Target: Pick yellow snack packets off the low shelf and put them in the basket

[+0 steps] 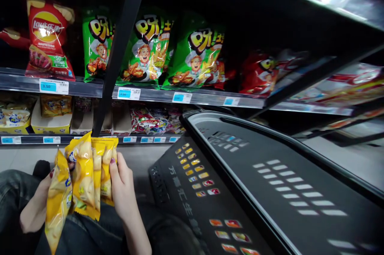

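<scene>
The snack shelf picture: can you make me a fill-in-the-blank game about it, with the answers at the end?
1. The left hand and right hand hold shiny ____ plastic snack packets.
2. The big dark grey plastic basket is on the ____ side of the picture.
3. The shiny red Lay's bag stands to the ____ of the green cartoon-chef bags.
4. The blue-and-white price label under the Lay's bag says ____.

Missing words: yellow; right; left; 3.50.
</scene>
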Demonstrator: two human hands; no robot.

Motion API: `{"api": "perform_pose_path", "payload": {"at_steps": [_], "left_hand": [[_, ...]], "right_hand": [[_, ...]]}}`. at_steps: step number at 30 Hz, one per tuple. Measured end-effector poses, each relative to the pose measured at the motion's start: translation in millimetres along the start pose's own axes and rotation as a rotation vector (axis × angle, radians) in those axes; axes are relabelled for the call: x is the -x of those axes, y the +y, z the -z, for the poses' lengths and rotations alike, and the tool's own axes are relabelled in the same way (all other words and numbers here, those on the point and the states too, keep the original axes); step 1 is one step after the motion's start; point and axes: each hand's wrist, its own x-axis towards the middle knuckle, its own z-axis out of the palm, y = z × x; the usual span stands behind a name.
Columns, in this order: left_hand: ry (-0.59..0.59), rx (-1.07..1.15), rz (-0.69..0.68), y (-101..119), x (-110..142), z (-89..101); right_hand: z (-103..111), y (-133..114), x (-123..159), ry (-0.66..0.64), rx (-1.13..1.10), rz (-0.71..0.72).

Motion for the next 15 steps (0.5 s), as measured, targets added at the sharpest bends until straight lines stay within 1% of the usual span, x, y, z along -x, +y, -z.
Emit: {"api": "perform_pose_path", "payload": {"at_steps": [3, 5, 6, 7, 8, 10, 11, 12, 13, 14, 15], "left_hand": [[-0.005, 0.042, 0.011, -2.8, -3.8, 5.2], [-0.021, 0.071, 0.053, -2.8, -4.3, 2.6], [-0.019, 0.074, 0.085, -2.5, -4.0, -0.4], [-0.002, 0.07, 0.104, -2.3, -3.6, -4.1], [0.03, 0.059, 0.1, -2.2, -3.3, -8.0], [0.116, 0.026, 0.006, -3.1, -3.2, -15.2], [0.148, 0.0, -0.067, -4.2, -3.7, -17.8], [0.163, -0.032, -0.143, -5.6, -4.6, -19.6], [0.161, -0.072, -0.204, -7.2, -5.6, -20.4], [0.146, -0.119, -0.253, -8.9, -6.8, -20.4], [0.122, -0.173, -0.29, -10.5, -8.0, -19.8]], "right_hand": [[-4.0, 4.5, -2.5, -0.067, -0.054, -0.014], [-2.0, 6.1, -4.8, -0.112, -0.053, -0.04], [0.4, 6.0, -5.5, -0.108, -0.03, -0.049], [3.3, 5.0, -5.4, -0.059, 0.016, -0.046], [6.4, 2.8, -4.2, 0.036, 0.082, -0.02], [10.8, -4.6, 1.8, 0.295, 0.219, 0.113], [11.2, -9.4, 6.2, 0.375, 0.257, 0.195], [9.9, -14.2, 10.9, 0.384, 0.267, 0.259], [6.9, -18.6, 15.4, 0.324, 0.26, 0.287], [2.2, -22.0, 19.1, 0.231, 0.251, 0.275], [-3.6, -24.0, 21.5, 0.139, 0.251, 0.229]]}}
